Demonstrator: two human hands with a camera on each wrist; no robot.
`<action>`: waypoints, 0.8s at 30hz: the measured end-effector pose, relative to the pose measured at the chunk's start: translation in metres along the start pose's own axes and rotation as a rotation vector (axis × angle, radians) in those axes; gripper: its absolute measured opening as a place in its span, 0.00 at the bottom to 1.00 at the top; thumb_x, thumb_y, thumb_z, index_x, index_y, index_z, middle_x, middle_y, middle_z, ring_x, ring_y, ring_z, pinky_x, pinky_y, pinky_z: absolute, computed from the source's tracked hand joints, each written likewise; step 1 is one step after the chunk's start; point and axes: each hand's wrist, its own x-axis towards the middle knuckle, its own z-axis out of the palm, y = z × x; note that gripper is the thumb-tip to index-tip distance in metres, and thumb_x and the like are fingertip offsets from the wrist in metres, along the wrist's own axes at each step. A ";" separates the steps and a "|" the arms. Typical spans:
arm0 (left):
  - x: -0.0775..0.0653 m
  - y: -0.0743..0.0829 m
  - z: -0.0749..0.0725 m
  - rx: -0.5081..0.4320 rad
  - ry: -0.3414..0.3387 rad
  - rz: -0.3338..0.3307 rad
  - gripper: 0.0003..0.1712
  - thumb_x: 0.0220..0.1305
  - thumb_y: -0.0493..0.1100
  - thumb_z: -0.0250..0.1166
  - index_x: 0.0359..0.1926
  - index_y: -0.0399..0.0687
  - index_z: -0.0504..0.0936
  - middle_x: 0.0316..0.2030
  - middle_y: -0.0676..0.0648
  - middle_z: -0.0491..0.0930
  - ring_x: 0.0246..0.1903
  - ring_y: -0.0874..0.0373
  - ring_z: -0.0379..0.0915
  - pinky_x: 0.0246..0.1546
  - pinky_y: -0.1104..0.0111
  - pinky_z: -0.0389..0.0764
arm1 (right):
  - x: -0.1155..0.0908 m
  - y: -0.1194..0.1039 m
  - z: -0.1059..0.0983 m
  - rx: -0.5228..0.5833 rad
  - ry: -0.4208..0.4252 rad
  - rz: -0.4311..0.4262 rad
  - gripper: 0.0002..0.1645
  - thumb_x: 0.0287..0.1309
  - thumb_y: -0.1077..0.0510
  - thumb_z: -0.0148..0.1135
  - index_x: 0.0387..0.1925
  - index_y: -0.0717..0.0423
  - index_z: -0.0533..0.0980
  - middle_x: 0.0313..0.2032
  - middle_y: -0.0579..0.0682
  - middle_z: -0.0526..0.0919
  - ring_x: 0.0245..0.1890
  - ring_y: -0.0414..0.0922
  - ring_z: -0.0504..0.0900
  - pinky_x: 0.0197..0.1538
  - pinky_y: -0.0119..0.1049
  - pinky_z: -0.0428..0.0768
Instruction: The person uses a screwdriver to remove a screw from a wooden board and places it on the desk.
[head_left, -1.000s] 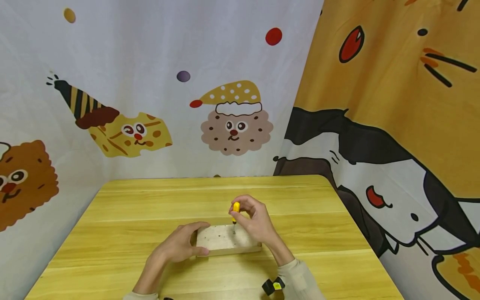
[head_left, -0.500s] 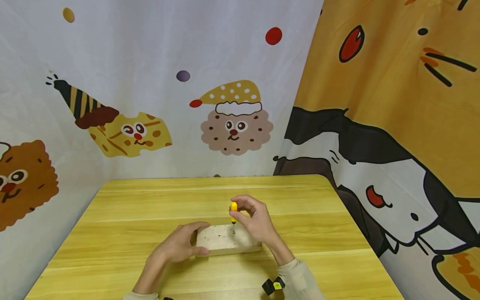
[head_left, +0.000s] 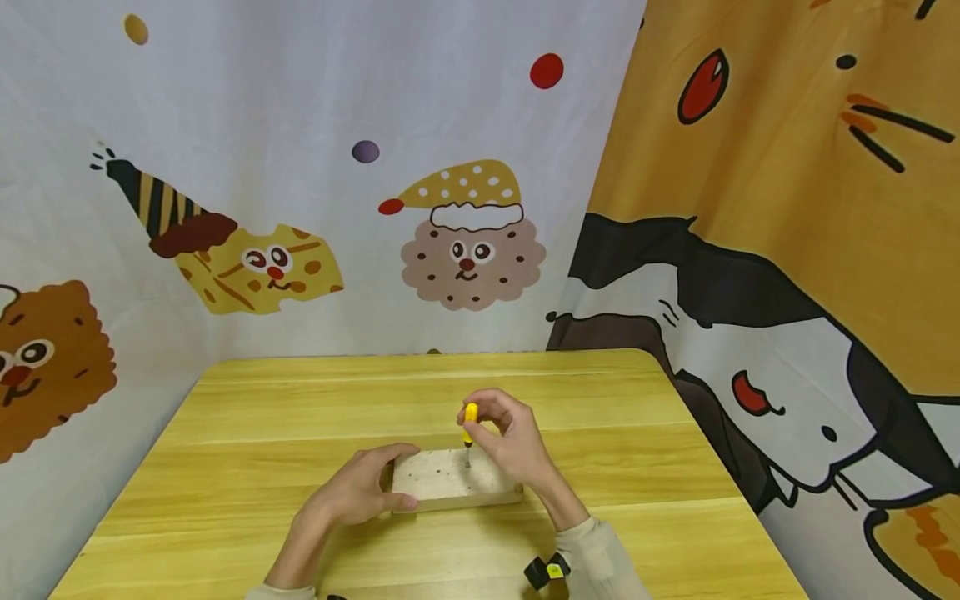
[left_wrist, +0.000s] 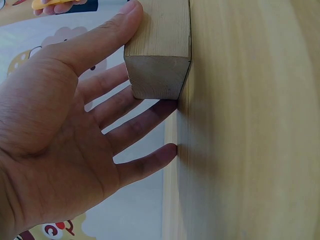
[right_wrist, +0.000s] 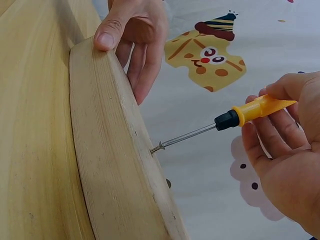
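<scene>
A pale wooden block with several small holes or marks in its top lies flat on the table. My left hand grips its left end, thumb on the near side and fingers around the far side, as the left wrist view also shows. In my right hand is a yellow-handled screwdriver with a black collar, pinched between thumb and fingers. It stands nearly upright over the block in the head view. Its tip meets the head of a screw, whose threads show partly above the wood.
The yellow wood-grain table reaches back to a white curtain printed with cartoon food. An orange curtain hangs on the right. A black wrist device with a yellow mark sits by the right sleeve.
The screwdriver handle tilts slightly left and then back, with small shifts of the right fingers. Block and left hand stay in place.
</scene>
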 end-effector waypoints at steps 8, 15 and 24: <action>-0.001 0.000 0.000 -0.008 -0.005 -0.004 0.48 0.63 0.54 0.86 0.79 0.45 0.78 0.78 0.39 0.79 0.81 0.31 0.70 0.81 0.28 0.70 | 0.000 -0.002 0.001 -0.010 0.009 0.021 0.12 0.75 0.67 0.72 0.56 0.57 0.84 0.44 0.62 0.92 0.43 0.44 0.91 0.53 0.34 0.92; 0.001 -0.001 0.000 -0.016 -0.008 -0.014 0.48 0.64 0.54 0.86 0.79 0.45 0.78 0.78 0.38 0.79 0.81 0.31 0.69 0.81 0.28 0.69 | 0.000 -0.003 0.000 -0.022 0.042 0.062 0.16 0.73 0.66 0.75 0.58 0.57 0.85 0.45 0.62 0.93 0.46 0.38 0.90 0.55 0.32 0.91; 0.000 -0.001 -0.001 -0.025 -0.014 0.006 0.48 0.64 0.54 0.86 0.79 0.43 0.77 0.78 0.37 0.78 0.81 0.30 0.69 0.81 0.28 0.69 | 0.000 -0.004 -0.001 -0.008 0.028 0.038 0.19 0.76 0.67 0.71 0.64 0.56 0.83 0.50 0.63 0.94 0.49 0.41 0.92 0.59 0.34 0.91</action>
